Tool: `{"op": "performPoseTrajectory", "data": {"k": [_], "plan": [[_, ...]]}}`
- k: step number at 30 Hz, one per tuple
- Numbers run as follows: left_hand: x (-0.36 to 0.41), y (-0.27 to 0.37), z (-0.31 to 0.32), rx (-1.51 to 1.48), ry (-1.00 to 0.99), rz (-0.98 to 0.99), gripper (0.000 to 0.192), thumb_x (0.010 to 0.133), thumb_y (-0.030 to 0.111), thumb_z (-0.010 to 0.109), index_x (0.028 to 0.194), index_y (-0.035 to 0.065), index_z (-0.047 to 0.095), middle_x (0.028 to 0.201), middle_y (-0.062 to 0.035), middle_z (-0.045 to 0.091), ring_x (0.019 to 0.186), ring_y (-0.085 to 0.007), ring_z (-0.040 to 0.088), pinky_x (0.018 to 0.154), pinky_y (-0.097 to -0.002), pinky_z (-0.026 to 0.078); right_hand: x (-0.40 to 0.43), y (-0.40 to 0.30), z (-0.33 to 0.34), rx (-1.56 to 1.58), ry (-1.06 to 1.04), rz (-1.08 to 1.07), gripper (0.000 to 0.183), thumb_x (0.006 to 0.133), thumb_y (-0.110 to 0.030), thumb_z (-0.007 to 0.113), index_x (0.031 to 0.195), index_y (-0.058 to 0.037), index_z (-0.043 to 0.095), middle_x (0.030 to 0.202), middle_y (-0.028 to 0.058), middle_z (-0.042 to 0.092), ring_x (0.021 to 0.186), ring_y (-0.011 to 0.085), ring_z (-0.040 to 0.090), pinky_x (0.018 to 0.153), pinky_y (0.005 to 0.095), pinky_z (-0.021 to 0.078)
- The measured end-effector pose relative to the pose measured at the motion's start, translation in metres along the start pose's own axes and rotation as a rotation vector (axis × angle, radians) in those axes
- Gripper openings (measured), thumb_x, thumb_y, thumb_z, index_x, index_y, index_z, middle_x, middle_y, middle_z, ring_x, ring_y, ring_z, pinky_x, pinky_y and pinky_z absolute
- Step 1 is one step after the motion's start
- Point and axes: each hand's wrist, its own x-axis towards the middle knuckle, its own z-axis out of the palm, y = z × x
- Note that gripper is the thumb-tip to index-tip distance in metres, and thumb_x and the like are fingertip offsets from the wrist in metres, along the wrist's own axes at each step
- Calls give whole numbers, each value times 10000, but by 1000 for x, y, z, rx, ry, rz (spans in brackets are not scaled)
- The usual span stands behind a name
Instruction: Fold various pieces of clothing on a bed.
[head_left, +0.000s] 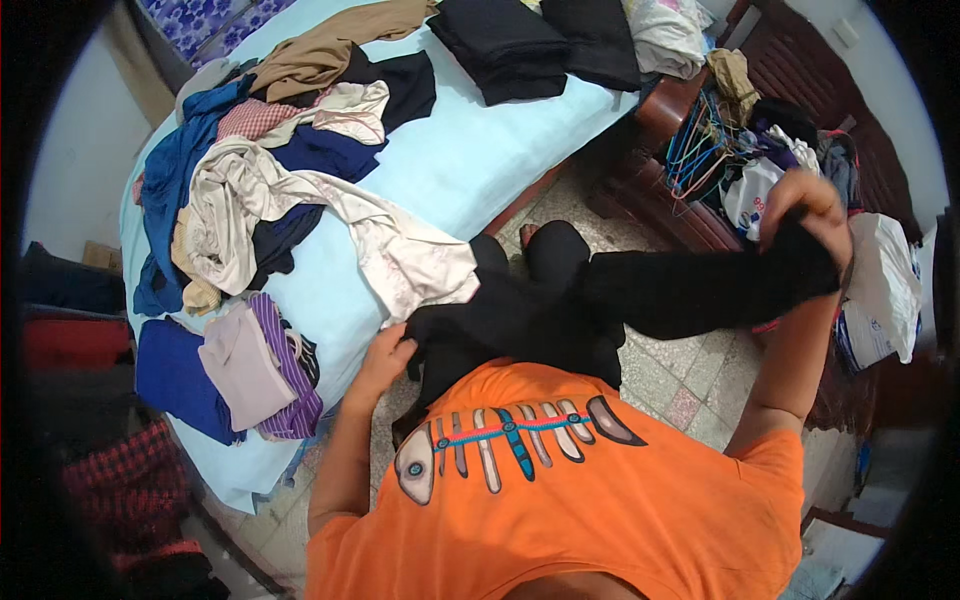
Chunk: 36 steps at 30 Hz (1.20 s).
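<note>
A long piece of black cloth, perhaps trousers (682, 289), stretches across my lap and out to the right. Its far right end is bunched in my right hand (814, 210), raised and slightly blurred. On the other side, my left hand (386, 356) pinches the black cloth at its left edge, beside the bed. Against the black legs under it, the cloth's outline is hard to make out. Close to my left fingers, a white patterned garment (409, 262) hangs off the bed edge towards my lap.
The bed (450, 165) has a pale blue sheet. On it lie a loose clothes heap (240, 187), folded clothes (247, 371) and folded black garments (499, 49). Hangers (697, 146) and bags (877, 277) crowd a dark wooden bench (664, 202) at right. Below is the tiled floor (675, 356).
</note>
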Motion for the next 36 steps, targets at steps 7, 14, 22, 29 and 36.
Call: {"op": "performPoseTrajectory", "data": {"k": [7, 14, 22, 29, 36], "plan": [[6, 130, -45, -1137, -144, -209, 201, 869, 149, 508, 981, -3, 577, 929, -95, 632, 806, -157, 607, 708, -253, 479, 50, 52, 123, 128, -580, 241, 255, 805, -61, 589, 1051, 1, 613, 1033, 102, 639, 943, 177, 605, 859, 284, 450], [43, 181, -27, -1444, -122, -326, 227, 895, 190, 513, 1012, 9, 585, 967, -112, 635, 860, -196, 626, 792, -289, 508, 34, 61, 195, -94, -464, 148, 424, 798, -96, 592, 1192, -20, 458, 765, 182, 618, 670, 310, 630, 592, 349, 486], [43, 224, -8, -1602, -277, -325, 482, 941, 387, 373, 1222, 10, 479, 1149, -128, 573, 1010, -218, 579, 900, -335, 453, 31, 75, 209, -445, -31, -340, 575, 753, -59, 633, 1263, -2, 372, 572, 131, 564, 506, 320, 586, 445, 365, 445], [24, 216, -4, -1599, -269, 83, 587, 907, 276, 384, 1396, -8, 228, 1321, -184, 418, 1209, -264, 439, 1015, -364, 358, 41, 72, 207, -252, -28, -75, 510, 805, -65, 593, 1265, -24, 375, 586, 127, 571, 539, 306, 605, 481, 343, 447], [17, 225, -3, -1521, -191, -9, 553, 881, 145, 397, 1393, 12, 235, 1329, -160, 401, 1190, -249, 451, 995, -342, 379, 47, 81, 207, -55, 7, -10, 410, 818, -82, 594, 1185, -33, 419, 686, 148, 609, 641, 319, 641, 563, 333, 482]]}}
